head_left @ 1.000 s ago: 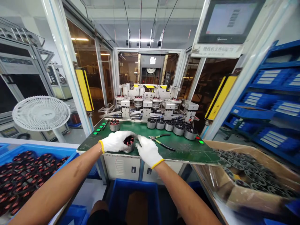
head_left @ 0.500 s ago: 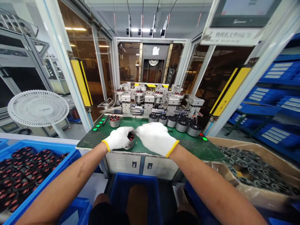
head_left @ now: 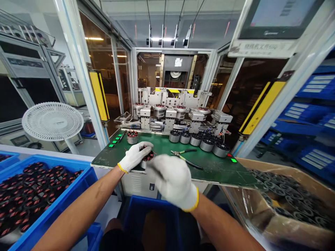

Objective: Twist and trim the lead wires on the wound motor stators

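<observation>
My left hand (head_left: 134, 156), in a white glove, is wrapped round a small metal stator (head_left: 147, 159) with red-copper windings, standing on the green bench top (head_left: 209, 167). My right hand (head_left: 174, 181), also gloved, hovers in front of the bench edge, nearer to me and blurred by motion; its fingers look curled and I cannot see anything in them. Green-handled pliers (head_left: 184, 157) lie on the bench just right of the stator.
A second wound stator (head_left: 132, 137) stands near the green buttons. A row of unwound stators (head_left: 206, 143) lines the machine's front. A blue bin of wound stators (head_left: 31, 195) sits at left, a cardboard box of bare cores (head_left: 288, 198) at right, a blue crate (head_left: 146, 219) below.
My right hand rose from the stator, passed over the pliers, then pulled back toward me off the bench edge. My left hand kept hold of the stator.
</observation>
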